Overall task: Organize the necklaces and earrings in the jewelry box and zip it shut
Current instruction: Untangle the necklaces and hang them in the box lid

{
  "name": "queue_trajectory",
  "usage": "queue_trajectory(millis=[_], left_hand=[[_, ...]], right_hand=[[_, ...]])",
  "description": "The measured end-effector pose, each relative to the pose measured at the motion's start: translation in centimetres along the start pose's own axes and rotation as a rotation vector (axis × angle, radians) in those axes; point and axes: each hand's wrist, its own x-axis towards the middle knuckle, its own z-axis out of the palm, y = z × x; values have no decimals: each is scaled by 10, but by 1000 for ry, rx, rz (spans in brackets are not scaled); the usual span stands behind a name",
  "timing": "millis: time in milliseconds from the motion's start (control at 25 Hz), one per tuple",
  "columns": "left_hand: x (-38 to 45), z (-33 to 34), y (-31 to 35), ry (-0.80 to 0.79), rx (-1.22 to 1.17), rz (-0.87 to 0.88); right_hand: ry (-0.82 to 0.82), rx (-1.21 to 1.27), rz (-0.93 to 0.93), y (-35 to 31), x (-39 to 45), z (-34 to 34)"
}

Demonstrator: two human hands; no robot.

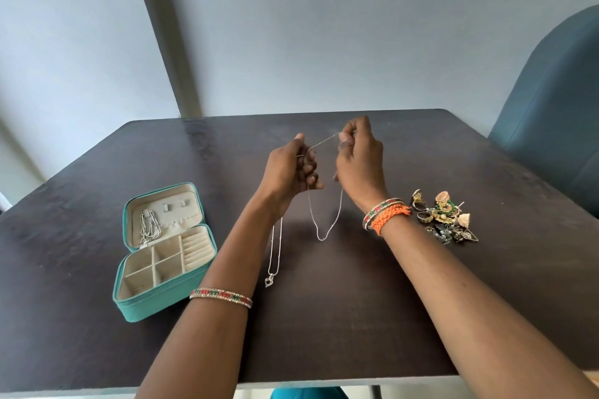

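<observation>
Above the middle of the dark table, my left hand [291, 168] and my right hand [356, 155] both pinch a thin silver chain necklace [325, 220]. Its loop hangs down between my wrists. A second silver chain with a small pendant [269, 280] dangles from my left hand beside my forearm. The teal jewelry box [155, 304] lies open at the left, with beige compartments in its base. A silver necklace [147, 230] hangs inside its raised lid. A heap of earrings and rings [444, 217] lies on the table right of my right wrist.
The dark table [486, 172] ends at a near edge below my forearms. A teal upholstered chair [557, 113] stands at the far right corner. A grey wall with a dark vertical post [168, 42] is behind the table.
</observation>
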Motion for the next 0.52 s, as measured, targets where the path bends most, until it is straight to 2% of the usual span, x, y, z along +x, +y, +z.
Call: queue_trajectory(millis=[160, 280, 400, 440, 520], left_hand=[[-5, -10, 10, -29, -395, 46], [-9, -18, 8, -92, -614, 102], [-7, -22, 4, -96, -694, 152], [-4, -23, 3, -77, -686, 163], [-1, -24, 4, -31, -600, 149]], right_hand=[[205, 263, 423, 18, 14, -7], [199, 354, 574, 19, 14, -12], [-58, 248, 424, 2, 10, -14], [-222, 283, 391, -4, 8, -16], [-734, 481, 412, -18, 5, -26]])
